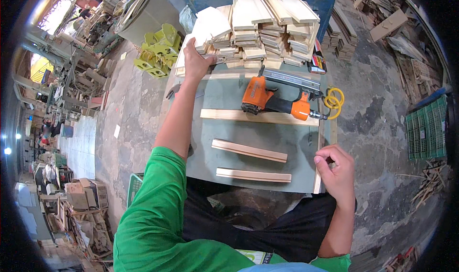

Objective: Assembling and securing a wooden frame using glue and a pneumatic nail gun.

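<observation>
we're fetching stock: our left hand (196,59) grips a slat in the wood stack (253,31) at twelve o'clock; right hand (334,169), loosely curled and empty, rests at four. next, we judge, a clean pull free.

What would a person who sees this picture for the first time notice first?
Probably the bright orange nail gun, which lies on a long wooden slat in the middle of the grey worktable, with its yellow coiled hose at the right. Behind it, at the far edge, the stacks of pale wooden pieces stand high, and the left hand reaches to their left end. The right hand is at the table's near right corner.
</observation>
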A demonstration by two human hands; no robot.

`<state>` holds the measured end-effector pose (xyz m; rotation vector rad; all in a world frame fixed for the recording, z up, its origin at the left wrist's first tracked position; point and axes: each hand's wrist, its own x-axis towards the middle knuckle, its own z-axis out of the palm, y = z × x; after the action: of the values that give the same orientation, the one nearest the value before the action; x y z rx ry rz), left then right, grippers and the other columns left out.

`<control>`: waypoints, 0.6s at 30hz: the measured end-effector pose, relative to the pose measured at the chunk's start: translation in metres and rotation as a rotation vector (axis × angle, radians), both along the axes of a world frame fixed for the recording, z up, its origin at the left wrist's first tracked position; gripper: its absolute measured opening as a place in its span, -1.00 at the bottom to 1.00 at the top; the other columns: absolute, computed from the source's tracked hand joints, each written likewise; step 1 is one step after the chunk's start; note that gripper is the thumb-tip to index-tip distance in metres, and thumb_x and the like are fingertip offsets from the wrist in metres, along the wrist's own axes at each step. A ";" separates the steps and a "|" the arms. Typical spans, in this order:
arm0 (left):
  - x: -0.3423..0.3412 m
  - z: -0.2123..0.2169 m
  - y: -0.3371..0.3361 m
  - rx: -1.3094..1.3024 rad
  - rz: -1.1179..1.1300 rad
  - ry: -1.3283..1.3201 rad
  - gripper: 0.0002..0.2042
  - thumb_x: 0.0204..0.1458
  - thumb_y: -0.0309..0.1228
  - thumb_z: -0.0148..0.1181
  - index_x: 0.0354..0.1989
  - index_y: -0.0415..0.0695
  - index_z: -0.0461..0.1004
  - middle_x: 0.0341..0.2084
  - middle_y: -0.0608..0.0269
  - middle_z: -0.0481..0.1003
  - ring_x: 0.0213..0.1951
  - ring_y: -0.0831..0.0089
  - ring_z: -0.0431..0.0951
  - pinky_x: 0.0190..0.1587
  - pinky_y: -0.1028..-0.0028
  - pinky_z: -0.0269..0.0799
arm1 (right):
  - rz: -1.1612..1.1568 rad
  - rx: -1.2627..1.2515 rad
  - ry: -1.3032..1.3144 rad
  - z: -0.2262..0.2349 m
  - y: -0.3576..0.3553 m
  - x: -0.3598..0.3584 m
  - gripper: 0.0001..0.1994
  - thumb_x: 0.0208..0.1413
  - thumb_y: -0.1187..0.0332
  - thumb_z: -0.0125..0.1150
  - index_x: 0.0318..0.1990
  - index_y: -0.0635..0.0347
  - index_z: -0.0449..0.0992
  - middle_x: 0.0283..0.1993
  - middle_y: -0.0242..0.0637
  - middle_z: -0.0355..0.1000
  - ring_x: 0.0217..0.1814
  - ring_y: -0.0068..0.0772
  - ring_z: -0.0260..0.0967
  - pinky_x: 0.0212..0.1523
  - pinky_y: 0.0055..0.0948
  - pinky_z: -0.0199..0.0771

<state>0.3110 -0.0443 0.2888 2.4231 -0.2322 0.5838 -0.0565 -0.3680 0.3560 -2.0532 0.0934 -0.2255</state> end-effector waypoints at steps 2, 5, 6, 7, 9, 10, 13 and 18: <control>0.004 -0.001 0.003 -0.003 -0.022 -0.024 -0.08 -0.30 -0.43 0.55 0.29 -0.22 0.11 0.11 -0.17 0.29 0.17 -0.05 0.32 0.25 0.20 0.25 | -0.004 0.007 0.005 0.000 -0.002 -0.001 -0.94 0.05 0.56 0.28 -0.37 0.35 0.51 -0.37 -0.23 0.47 -0.42 -0.45 0.41 -0.38 -0.49 0.42; 0.007 0.003 0.008 -0.055 -0.002 0.084 -0.09 -0.27 -0.46 0.55 0.30 -0.19 0.10 0.11 -0.16 0.31 0.16 -0.05 0.34 0.23 0.19 0.27 | -0.003 -0.005 -0.003 -0.001 -0.003 -0.001 -0.94 0.04 0.56 0.28 -0.36 0.35 0.51 -0.37 -0.22 0.47 -0.43 -0.45 0.41 -0.38 -0.50 0.42; 0.008 0.005 0.007 -0.055 0.015 0.105 -0.09 -0.26 -0.49 0.54 0.31 -0.17 0.09 0.11 -0.15 0.32 0.15 -0.05 0.35 0.22 0.17 0.28 | -0.004 0.002 0.000 0.001 -0.004 -0.001 -0.94 0.04 0.56 0.28 -0.36 0.35 0.51 -0.37 -0.22 0.47 -0.43 -0.45 0.41 -0.38 -0.50 0.42; 0.009 0.004 0.008 -0.053 0.014 0.106 -0.09 -0.26 -0.49 0.54 0.31 -0.17 0.09 0.11 -0.15 0.32 0.15 -0.05 0.35 0.22 0.17 0.28 | -0.005 0.007 0.004 0.002 -0.004 -0.001 -0.94 0.03 0.57 0.28 -0.35 0.35 0.51 -0.36 -0.22 0.47 -0.43 -0.45 0.41 -0.38 -0.50 0.43; 0.012 0.002 0.011 -0.034 -0.026 0.100 -0.07 -0.27 -0.42 0.56 0.31 -0.22 0.07 0.13 -0.19 0.30 0.18 -0.06 0.32 0.24 0.18 0.26 | -0.005 0.009 0.007 0.003 -0.003 -0.002 -0.93 0.03 0.57 0.29 -0.35 0.35 0.52 -0.37 -0.22 0.47 -0.43 -0.45 0.41 -0.37 -0.50 0.43; 0.011 0.001 0.010 -0.031 -0.025 0.100 -0.07 -0.27 -0.42 0.56 0.31 -0.22 0.07 0.13 -0.19 0.30 0.18 -0.06 0.32 0.24 0.18 0.26 | -0.002 0.012 0.008 0.002 -0.003 -0.002 -0.93 0.03 0.57 0.29 -0.35 0.35 0.52 -0.37 -0.22 0.47 -0.43 -0.45 0.41 -0.37 -0.50 0.43; 0.009 0.000 0.007 0.031 0.001 0.007 -0.04 -0.27 -0.35 0.55 0.31 -0.28 0.05 0.14 -0.26 0.27 0.20 -0.08 0.29 0.26 0.18 0.24 | 0.017 0.012 0.003 0.000 -0.003 -0.002 -0.93 0.02 0.58 0.29 -0.34 0.35 0.52 -0.37 -0.22 0.47 -0.43 -0.46 0.41 -0.38 -0.50 0.42; 0.018 0.003 0.006 0.048 -0.029 0.051 -0.05 -0.25 -0.32 0.50 0.31 -0.32 0.02 0.14 -0.31 0.23 0.20 -0.11 0.27 0.27 0.19 0.23 | 0.013 0.005 0.002 0.002 -0.004 -0.002 -0.92 0.01 0.57 0.30 -0.34 0.35 0.52 -0.38 -0.22 0.46 -0.44 -0.46 0.39 -0.40 -0.49 0.40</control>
<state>0.3288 -0.0380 0.2920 2.4737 -0.2617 0.5080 -0.0585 -0.3719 0.3578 -2.0488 0.0820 -0.2155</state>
